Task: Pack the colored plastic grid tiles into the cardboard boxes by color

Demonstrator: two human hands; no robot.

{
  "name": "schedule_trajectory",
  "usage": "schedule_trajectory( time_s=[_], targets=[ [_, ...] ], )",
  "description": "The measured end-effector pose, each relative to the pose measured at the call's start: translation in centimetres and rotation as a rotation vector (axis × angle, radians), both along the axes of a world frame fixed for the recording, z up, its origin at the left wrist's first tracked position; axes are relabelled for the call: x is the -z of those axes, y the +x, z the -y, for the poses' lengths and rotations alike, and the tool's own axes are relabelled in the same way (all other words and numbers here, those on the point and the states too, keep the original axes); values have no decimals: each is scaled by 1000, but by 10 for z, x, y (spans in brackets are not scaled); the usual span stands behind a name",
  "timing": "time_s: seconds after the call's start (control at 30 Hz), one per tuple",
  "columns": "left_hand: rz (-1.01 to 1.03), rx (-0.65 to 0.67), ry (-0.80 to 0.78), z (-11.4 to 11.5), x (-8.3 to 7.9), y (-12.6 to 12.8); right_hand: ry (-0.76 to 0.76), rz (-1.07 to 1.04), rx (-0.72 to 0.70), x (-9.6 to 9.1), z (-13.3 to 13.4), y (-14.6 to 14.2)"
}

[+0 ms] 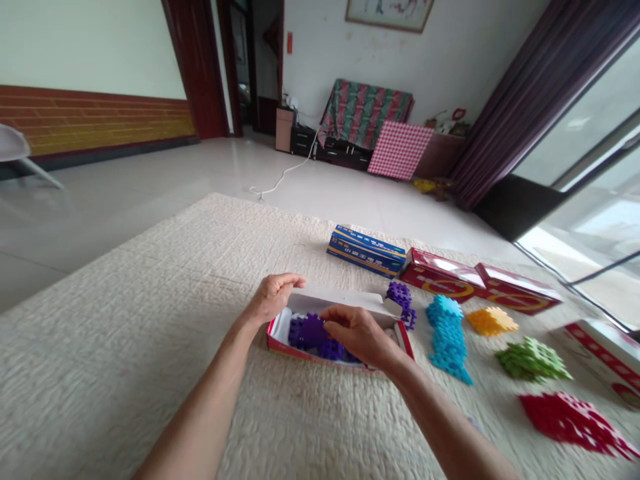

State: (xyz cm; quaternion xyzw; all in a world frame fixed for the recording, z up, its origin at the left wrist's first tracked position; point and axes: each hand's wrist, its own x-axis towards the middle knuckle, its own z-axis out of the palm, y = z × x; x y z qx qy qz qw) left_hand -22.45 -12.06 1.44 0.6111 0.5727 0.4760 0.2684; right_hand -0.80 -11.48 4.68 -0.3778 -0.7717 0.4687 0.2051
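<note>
An open cardboard box (287,351) with a red rim and white inside lies in front of me, its white lid (345,298) raised at the back. Purple notched plastic building pieces (300,333) fill part of it. My right hand (357,331) reaches into the box, its thumb and fingers closed on a purple building piece (313,329). At the box's back left corner, my left hand (276,295) has its bent fingers at the lid's edge; its thumb is hidden. More purple pieces (399,295) are stacked just behind the box's right end.
Piles of blue (447,337), yellow (493,321), green (533,360) and red pieces (573,420) lie to the right on the cream quilted mat (150,320). Behind are a blue box (367,252) and red boxes (443,275). A red-and-white box (607,353) stands far right.
</note>
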Motion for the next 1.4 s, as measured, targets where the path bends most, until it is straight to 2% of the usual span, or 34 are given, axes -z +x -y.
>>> schedule_trajectory(
  time_s=[0.23, 0.4, 0.67, 0.8, 0.97, 1.13, 1.27, 1.4],
  targets=[
    [-45, 24, 10, 1, -3, 1, 107, 66, -57, 11, -5, -15],
    [-53, 19, 12, 1, -4, 1, 212, 83, 7, 11, -3, -18],
    [-69, 15, -4, 2, -5, 1, 341, 19, 131, -5, 3, 8],
    [-65, 9, 9, 2, -3, 1, 383, 120, 28, -10, 2, 9],
    [-89, 3, -10, 2, -3, 1, 445, 394, -191, -7, 1, -16],
    [-89, 2, -5, 3, -7, 2, 595, 584, -179, -2, 5, -32],
    [-89, -4, 0, 2, -7, 3, 680, 597, -143, 1, 9, -37],
    [-75, 2, 9, 1, -4, 2, 734, 622, -190, 2, 9, -42]
  ],
)
